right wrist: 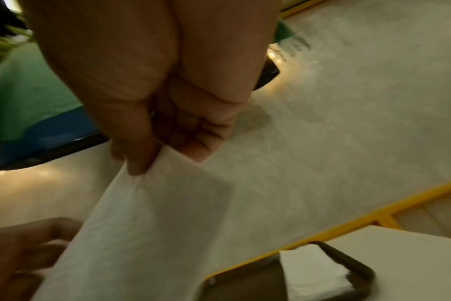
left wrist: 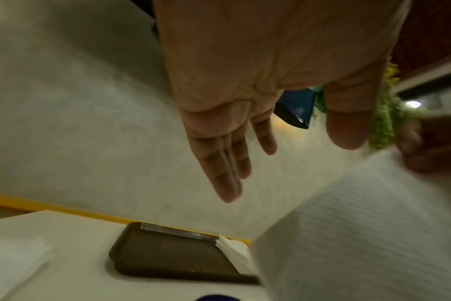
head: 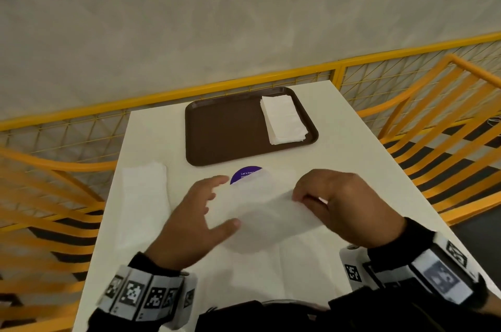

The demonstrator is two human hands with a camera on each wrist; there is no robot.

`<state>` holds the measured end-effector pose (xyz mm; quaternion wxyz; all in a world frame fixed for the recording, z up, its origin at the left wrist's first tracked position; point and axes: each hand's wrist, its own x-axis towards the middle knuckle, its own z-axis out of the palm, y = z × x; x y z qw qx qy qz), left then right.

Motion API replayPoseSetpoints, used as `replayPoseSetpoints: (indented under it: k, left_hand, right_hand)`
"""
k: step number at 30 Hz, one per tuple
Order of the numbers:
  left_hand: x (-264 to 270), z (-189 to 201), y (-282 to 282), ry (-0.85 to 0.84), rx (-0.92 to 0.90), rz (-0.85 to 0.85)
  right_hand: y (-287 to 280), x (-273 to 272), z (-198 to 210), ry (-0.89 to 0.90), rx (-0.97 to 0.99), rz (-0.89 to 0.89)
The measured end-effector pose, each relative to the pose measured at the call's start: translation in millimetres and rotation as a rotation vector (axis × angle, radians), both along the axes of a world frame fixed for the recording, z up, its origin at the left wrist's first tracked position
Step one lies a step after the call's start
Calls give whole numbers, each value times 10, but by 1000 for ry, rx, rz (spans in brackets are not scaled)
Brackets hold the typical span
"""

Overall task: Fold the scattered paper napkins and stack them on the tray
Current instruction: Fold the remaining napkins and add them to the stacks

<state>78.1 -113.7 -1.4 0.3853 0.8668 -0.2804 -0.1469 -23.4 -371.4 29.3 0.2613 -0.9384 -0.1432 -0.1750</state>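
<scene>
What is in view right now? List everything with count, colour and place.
tray: one, brown, far middle of the table.
napkin stack: one, white, right side of the tray.
held napkin: one, white, lifted between the hands.
loose napkin: one, white, table's left side.
sticker: one, purple, round, on the table before the tray, partly hidden.
table: one, white.
railing: yellow, beyond the table.
chairs: orange, either side.
left hand: open, fingers spread beside the held napkin.
right hand: pinches the held napkin's edge.
</scene>
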Motion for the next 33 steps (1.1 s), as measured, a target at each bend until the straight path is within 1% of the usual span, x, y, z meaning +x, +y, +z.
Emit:
replayPoseSetpoints:
  k: [2, 4, 6, 8, 9, 10, 11, 12, 14, 15, 16, 17, 18, 19, 21, 24, 26, 27, 29, 31, 32, 33]
  left_hand:
    - [-59, -113, -65, -113, 65, -101]
    - [-98, -220, -104, -130, 78, -123]
    - [-103, -305, -106, -136, -5, -76]
    - [-36, -355, -46, -76, -36, 4]
    - [44, -404, 15, -37, -50, 66]
    - [155, -453, 96, -10, -71, 164]
    - [281, -480, 180, 7, -74, 297]
    - [421, -521, 278, 17, -58, 437]
    - [703, -567, 457, 59, 43, 703]
    - [829, -582, 550, 95, 67, 807]
    - [956, -604, 639, 139, 72, 885]
    - [1077, -635, 731, 172, 117, 925]
    - [1182, -678, 826, 197, 205, 924]
    - [1273, -735, 912, 219, 348, 895]
    - [1394, -833, 1031, 245, 470, 853]
    - [1521, -960, 1095, 201, 535, 788]
    - [1570, -981, 1072, 213, 553, 767]
    - [1580, -1005, 1062, 184, 620, 736]
    - [1607, -1013, 1052, 223, 655, 733]
    - [1611, -1034, 1032, 283, 578, 816]
    - [1607, -1030, 1020, 276, 541, 884]
    - [1583, -1008, 1005, 254, 548, 938]
  right_hand:
    - [121, 32, -24, -72, -170, 88]
    - [234, 58, -47, -151, -284, 133]
    - [321, 76, -62, -199, -314, 157]
    - [355, 95, -95, -193, -277, 148]
    - [348, 98, -117, -171, -266, 134]
    - [331, 99, -147, -144, -267, 118]
    - [304, 95, -180, -110, -272, 101]
    - [268, 86, -214, -76, -271, 85]
    - [193, 64, -274, -13, -247, 56]
    - [161, 50, -304, 13, -234, 44]
    - [138, 37, -331, 35, -225, 31]
    - [122, 26, -354, 51, -217, 21]
    - [112, 14, -370, 65, -210, 11]
    - [106, 6, -387, 74, -201, 1]
    - [99, -5, -412, 102, -185, -19]
    - [76, 8, -476, 154, -174, -43]
    - [51, 29, -528, 201, -176, -56]
    - [45, 46, -557, 226, -171, -67]
    - [29, 79, -648, 279, -168, -109]
    - [-12, 121, -779, 356, -169, -159]
    - [-34, 151, -835, 421, -166, -188]
    - [-64, 183, -896, 493, -160, -214]
